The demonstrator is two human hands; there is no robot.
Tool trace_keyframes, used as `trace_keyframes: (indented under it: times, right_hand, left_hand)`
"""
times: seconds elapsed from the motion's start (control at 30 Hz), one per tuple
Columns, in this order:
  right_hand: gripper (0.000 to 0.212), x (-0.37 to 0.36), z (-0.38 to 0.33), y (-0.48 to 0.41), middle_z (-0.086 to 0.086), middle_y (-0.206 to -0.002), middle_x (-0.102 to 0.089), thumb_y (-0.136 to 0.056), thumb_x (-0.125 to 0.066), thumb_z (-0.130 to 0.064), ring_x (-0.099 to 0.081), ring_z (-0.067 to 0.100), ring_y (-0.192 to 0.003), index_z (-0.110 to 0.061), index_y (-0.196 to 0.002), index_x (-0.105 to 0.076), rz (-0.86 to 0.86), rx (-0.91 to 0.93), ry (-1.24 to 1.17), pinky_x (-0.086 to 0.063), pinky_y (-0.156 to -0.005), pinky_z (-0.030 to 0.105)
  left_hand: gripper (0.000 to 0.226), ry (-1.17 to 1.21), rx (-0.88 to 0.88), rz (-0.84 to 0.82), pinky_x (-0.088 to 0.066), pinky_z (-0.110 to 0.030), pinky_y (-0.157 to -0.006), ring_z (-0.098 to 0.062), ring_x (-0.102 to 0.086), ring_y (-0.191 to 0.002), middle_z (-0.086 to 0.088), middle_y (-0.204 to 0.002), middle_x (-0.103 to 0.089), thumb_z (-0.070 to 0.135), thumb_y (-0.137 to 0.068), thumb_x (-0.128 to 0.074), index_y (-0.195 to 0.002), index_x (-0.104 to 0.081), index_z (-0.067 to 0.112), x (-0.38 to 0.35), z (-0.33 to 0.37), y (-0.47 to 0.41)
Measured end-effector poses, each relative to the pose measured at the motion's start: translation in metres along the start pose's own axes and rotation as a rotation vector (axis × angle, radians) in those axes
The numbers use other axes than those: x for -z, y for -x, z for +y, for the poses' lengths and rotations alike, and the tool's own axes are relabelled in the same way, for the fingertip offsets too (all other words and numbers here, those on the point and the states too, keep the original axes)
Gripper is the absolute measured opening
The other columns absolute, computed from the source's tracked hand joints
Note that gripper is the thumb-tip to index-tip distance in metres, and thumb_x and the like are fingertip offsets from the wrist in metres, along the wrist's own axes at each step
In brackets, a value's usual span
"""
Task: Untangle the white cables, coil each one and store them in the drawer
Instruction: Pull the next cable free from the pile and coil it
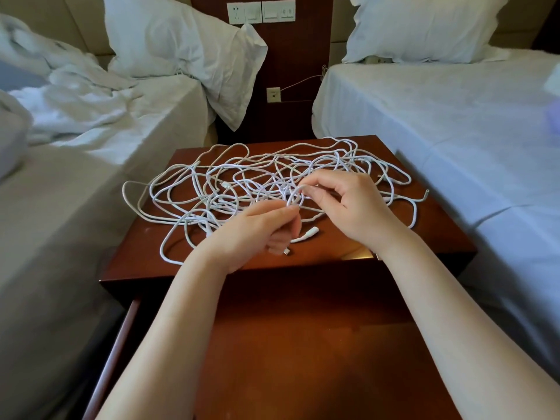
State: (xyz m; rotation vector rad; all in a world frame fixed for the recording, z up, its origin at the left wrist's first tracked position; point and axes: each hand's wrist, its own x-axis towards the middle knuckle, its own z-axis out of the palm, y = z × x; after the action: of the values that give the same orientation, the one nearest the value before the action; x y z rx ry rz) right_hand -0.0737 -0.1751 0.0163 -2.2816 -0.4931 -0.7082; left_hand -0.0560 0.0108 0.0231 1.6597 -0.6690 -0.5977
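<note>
Messy pile of thin white cables point(212, 183) lies on shiny red-brown wooden bedside table point(424, 237). Left hand point(257, 231) curls fingers, pinches one cable near plug end. Right hand point(348, 204) pinches small cable loop just beside. Open wooden drawer point(303, 344) below.

room: bedroom | centre: reddish-brown wooden surface point(430, 237) between two beds | left bed point(75, 207): rumpled white duvet point(75, 92), left pillow point(175, 37) sagging past the head corner | right bed point(439, 131): smooth white sheet, right pillow point(424, 25) at the head | back: dark wood wall panel point(297, 50), white switch and socket plates point(260, 12) near its top, small socket plate point(273, 94) lower | light: soft, even
</note>
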Motion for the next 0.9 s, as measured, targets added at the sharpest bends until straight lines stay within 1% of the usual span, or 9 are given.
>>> trace_keyframes:
  times: [0.23,0.3,0.4,0.47,0.53,0.6,0.67,0.8,0.9]
  right_hand:
    - [0.026,-0.010,0.001,0.004,-0.010,-0.102,-0.070,-0.097,-0.052,-0.028,-0.063,0.003,-0.095,-0.022,-0.113,-0.071,0.013,-0.012,-0.048,-0.053,-0.082,0.029]
    - [0.030,-0.021,-0.006,0.006,-0.001,-0.087,-0.068,-0.094,-0.040,-0.024,-0.060,0.007,-0.077,-0.022,-0.106,-0.067,-0.011,0.022,0.031,-0.053,-0.069,0.031]
    - [0.022,-0.041,-0.010,0.013,0.001,-0.058,-0.049,-0.087,-0.041,-0.013,-0.045,0.016,-0.048,-0.010,-0.070,-0.055,-0.021,0.197,0.301,-0.043,-0.045,0.028]
    - [0.021,-0.049,-0.013,0.018,-0.002,-0.057,-0.052,-0.092,-0.052,-0.014,-0.052,0.018,-0.048,-0.014,-0.072,-0.055,-0.143,0.177,0.326,-0.036,-0.049,0.023]
    - [0.007,-0.055,-0.013,0.021,-0.001,-0.060,-0.061,-0.094,-0.057,-0.019,-0.058,0.018,-0.051,-0.013,-0.090,-0.060,-0.168,0.175,0.337,-0.027,-0.051,0.020]
    - [0.026,-0.056,-0.015,0.020,0.000,-0.079,-0.072,-0.100,-0.049,-0.027,-0.067,0.018,-0.067,-0.014,-0.121,-0.058,-0.261,0.169,0.421,-0.038,-0.057,0.024]
    - [0.033,-0.053,-0.016,0.017,0.001,-0.094,-0.073,-0.103,-0.037,-0.035,-0.068,0.021,-0.083,-0.019,-0.128,-0.052,-0.378,0.098,0.400,-0.046,-0.071,0.030]
    - [0.032,-0.045,-0.008,0.016,0.005,-0.079,-0.068,-0.103,-0.040,-0.036,-0.063,0.027,-0.073,-0.014,-0.100,-0.062,-0.288,0.101,0.367,-0.036,-0.066,0.030]
    - [0.031,-0.039,0.005,0.014,-0.002,-0.069,-0.063,-0.099,-0.049,-0.036,-0.058,0.022,-0.064,-0.014,-0.085,-0.064,-0.205,0.120,0.350,-0.034,-0.073,0.031]
  left_hand:
    - [0.037,0.285,-0.106,-0.148,-0.026,-0.021,-0.047,-0.012,-0.024,-0.049,0.001,-0.054,-0.030,0.022,-0.094,-0.038,-0.058,-0.043,0.016,-0.008,0.011,-0.001]
    - [0.038,0.368,-0.184,-0.097,-0.028,-0.021,-0.046,-0.011,-0.026,-0.048,0.002,-0.053,-0.031,0.021,-0.094,-0.037,-0.057,-0.044,0.016,-0.009,0.013,-0.002]
    - [0.038,0.467,-0.289,0.035,-0.028,-0.021,-0.046,-0.010,-0.027,-0.049,0.004,-0.053,-0.032,0.021,-0.093,-0.037,-0.057,-0.048,0.016,-0.006,0.016,-0.003]
    - [0.038,0.503,-0.339,0.139,-0.030,-0.021,-0.048,-0.010,-0.029,-0.050,0.004,-0.054,-0.034,0.020,-0.095,-0.036,-0.060,-0.050,0.014,-0.003,0.016,-0.003]
    - [0.039,0.494,-0.356,0.280,-0.029,-0.021,-0.052,-0.010,-0.031,-0.052,0.004,-0.055,-0.036,0.017,-0.101,-0.033,-0.067,-0.051,0.011,-0.003,0.013,-0.005]
    - [0.039,0.426,-0.354,0.444,-0.030,-0.023,-0.056,-0.009,-0.032,-0.054,0.005,-0.056,-0.037,0.016,-0.103,-0.032,-0.071,-0.051,0.010,-0.001,0.008,-0.009]
    - [0.036,0.259,-0.381,0.588,-0.033,-0.025,-0.058,-0.008,-0.035,-0.056,0.009,-0.056,-0.039,0.020,-0.101,-0.035,-0.073,-0.055,0.014,0.002,0.000,-0.012]
    - [0.030,-0.238,-0.372,0.853,-0.036,-0.022,-0.059,-0.003,-0.041,-0.057,0.009,-0.062,-0.045,0.016,-0.101,-0.038,-0.078,-0.056,0.013,0.007,-0.015,-0.014]
    - [0.028,-0.357,-0.401,0.953,-0.037,-0.027,-0.059,-0.013,-0.046,-0.061,-0.006,-0.070,-0.052,0.014,-0.101,-0.036,-0.078,-0.053,0.015,0.011,-0.023,-0.013]
